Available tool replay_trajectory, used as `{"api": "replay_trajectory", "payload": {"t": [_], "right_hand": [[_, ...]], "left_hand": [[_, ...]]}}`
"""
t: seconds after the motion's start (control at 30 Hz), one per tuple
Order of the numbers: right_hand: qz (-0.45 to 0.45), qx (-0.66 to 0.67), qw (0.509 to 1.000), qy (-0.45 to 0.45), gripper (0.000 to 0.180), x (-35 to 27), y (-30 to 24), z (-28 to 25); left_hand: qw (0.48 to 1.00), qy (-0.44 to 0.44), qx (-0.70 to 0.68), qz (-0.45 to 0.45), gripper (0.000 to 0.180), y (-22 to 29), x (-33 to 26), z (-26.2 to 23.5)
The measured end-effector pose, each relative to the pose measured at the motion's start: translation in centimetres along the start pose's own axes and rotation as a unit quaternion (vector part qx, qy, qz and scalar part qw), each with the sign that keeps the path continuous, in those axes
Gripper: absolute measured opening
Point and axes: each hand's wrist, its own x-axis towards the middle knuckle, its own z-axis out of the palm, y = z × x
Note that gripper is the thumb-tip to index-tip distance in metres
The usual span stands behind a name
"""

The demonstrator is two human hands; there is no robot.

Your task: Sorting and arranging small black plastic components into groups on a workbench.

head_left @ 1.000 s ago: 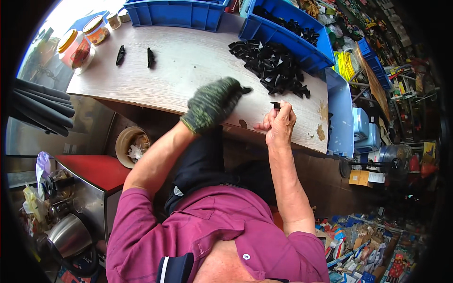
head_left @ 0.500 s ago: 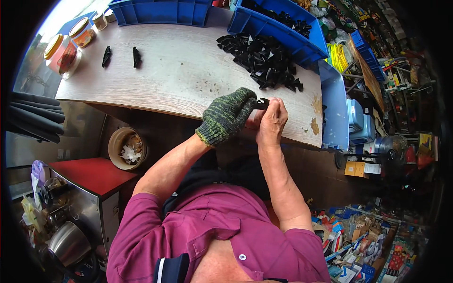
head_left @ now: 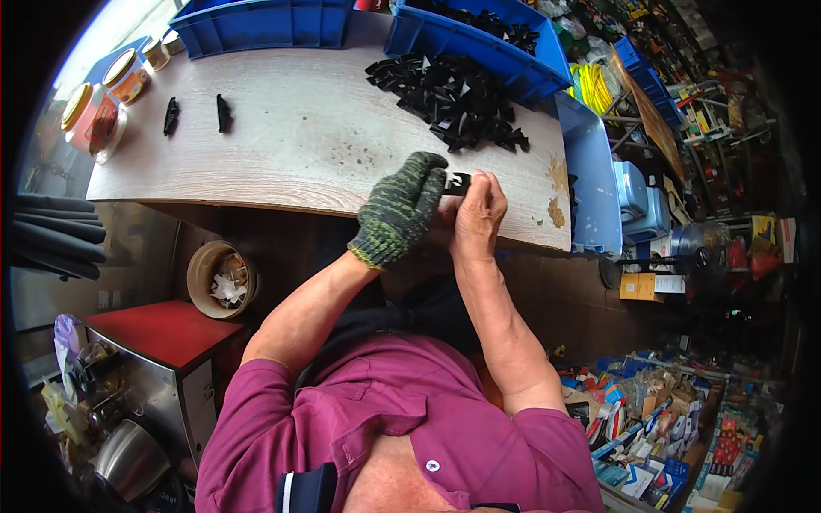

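Between my two hands, at the front edge of the table, is a small black plastic part [head_left: 458, 182]. My left hand [head_left: 400, 208], in a dark green and black knitted glove, has its fingers closed on one end. The bare right hand [head_left: 481, 218] pinches the other end; its thumb and fingers cover much of the part. Just beyond lies a heap of similar black parts [head_left: 453, 101]. Two single black parts, one [head_left: 171, 116] beside the other [head_left: 223, 113], rest apart at the table's left.
A blue crate [head_left: 265, 32] stands at the far edge; another blue crate [head_left: 475, 53], holding black parts, is behind the heap. Lidded jars [head_left: 92, 120] line the left end of the table [head_left: 291, 128]. A light blue bin [head_left: 590, 188] adjoins its right end. Below stands a waste bucket [head_left: 205, 299].
The whole view has shifted slightly, so the table and heap appear farther left. Both hands still hold the black part, and its visible portion looks slightly turned.
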Motion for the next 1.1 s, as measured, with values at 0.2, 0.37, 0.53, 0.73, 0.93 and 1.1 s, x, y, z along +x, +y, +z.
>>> {"api": "replay_trajectory", "payload": {"t": [0.2,0.37,0.53,0.73,0.93,1.1], "right_hand": [[-0.005,0.003,1.000,-0.021,0.029,-0.1,0.0,0.3],[0.010,0.056,0.998,-0.024,0.031,-0.1,-0.4,0.6],[-0.024,0.035,0.999,-0.022,0.033,0.1,0.2,0.1],[-0.057,-0.048,0.997,-0.019,0.030,0.2,0.7,-0.7],[-0.059,-0.012,0.998,-0.033,0.030,0.2,0.6,-0.5],[-0.042,0.015,0.999,-0.009,0.028,0.7,1.0,-1.5]], "left_hand": [[1.000,0.008,-0.025,-0.016,0.020,0.7,0.2,-0.7],[0.999,0.000,-0.026,-0.048,0.021,0.7,0.4,-1.4],[0.999,0.036,-0.001,-0.005,0.021,0.5,0.8,0.0],[0.996,0.045,-0.009,-0.074,0.022,1.9,0.0,2.4],[0.974,0.066,0.126,0.174,0.022,-3.5,0.1,2.2],[0.999,-0.043,-0.023,-0.017,0.023,-0.4,0.6,1.5]]}}
